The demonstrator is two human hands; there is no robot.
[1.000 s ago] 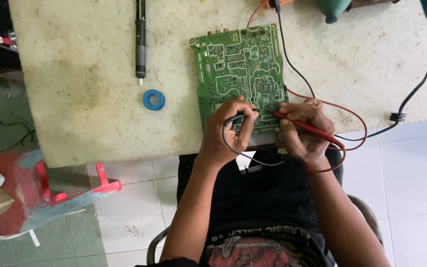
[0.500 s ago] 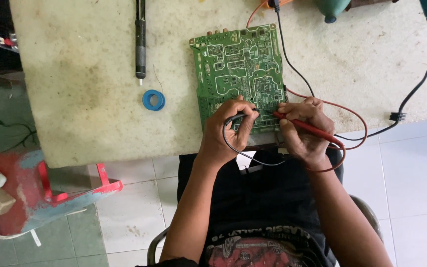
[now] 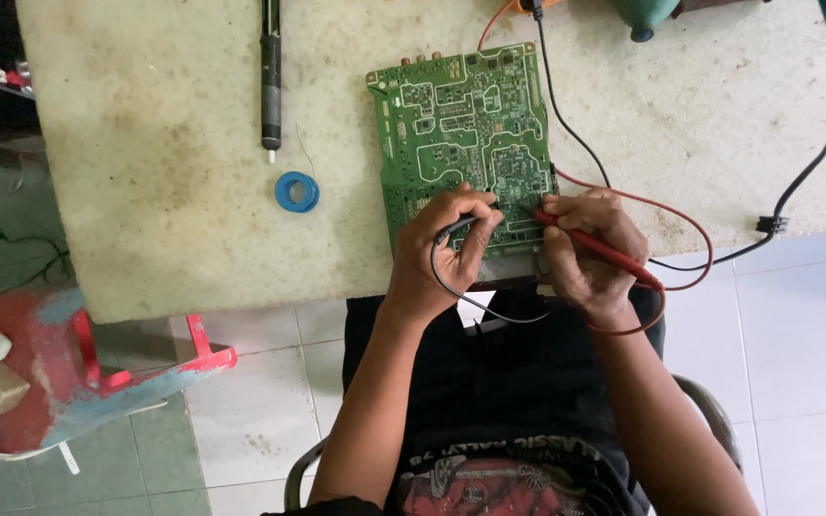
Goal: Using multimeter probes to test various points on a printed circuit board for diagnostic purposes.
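A green circuit board [image 3: 461,124] lies on the pale worktable [image 3: 164,191], near its front edge. My left hand [image 3: 446,253] rests on the board's lower part and pinches a black test probe [image 3: 459,227], tip down on the board. My right hand [image 3: 590,253] holds a red test probe [image 3: 597,247] like a pen, its tip touching the board's lower right corner. The two tips are a few centimetres apart. A black lead [image 3: 480,306] loops below my left hand, and a red lead [image 3: 690,258] curls off to the right.
A black pen-shaped tool [image 3: 271,76] and a small blue spool [image 3: 296,191] lie left of the board. A black cable [image 3: 805,182] runs along the table's right side. Teal tool parts sit at the far edge. A red and blue stool [image 3: 97,363] stands at lower left on the tiled floor.
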